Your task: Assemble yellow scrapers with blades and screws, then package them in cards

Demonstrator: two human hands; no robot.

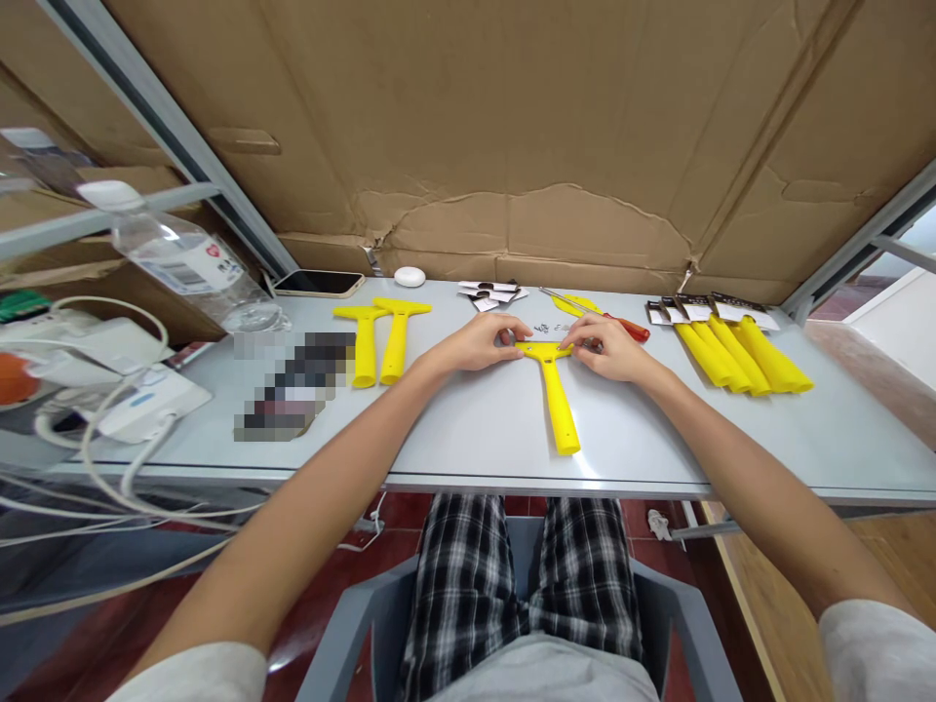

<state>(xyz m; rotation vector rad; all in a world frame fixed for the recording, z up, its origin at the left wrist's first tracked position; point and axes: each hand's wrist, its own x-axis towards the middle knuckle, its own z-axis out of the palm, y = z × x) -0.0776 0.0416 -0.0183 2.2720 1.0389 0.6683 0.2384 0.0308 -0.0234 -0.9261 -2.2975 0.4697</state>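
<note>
A yellow T-shaped scraper [559, 408] lies on the table before me, its handle pointing toward me. My left hand [491, 341] pinches the left end of its head between thumb and fingers. At the right end, my right hand [605, 347] has its fingers closed on the head. Between the hands, a white piece with dark print [550, 331] sits along the head's far edge; how it joins the scraper I cannot tell. Just beyond the right hand lies a screwdriver with a red handle [633, 330], beside another yellow piece [574, 304].
Two yellow scraper handles [395, 343] lie at left, near a phone [320, 283] and a white case [409, 277]. Several scrapers with black-and-white heads [746, 356] lie at right. Small black-and-white pieces [491, 294] sit at the back. A bottle [191, 263] and cables crowd the left.
</note>
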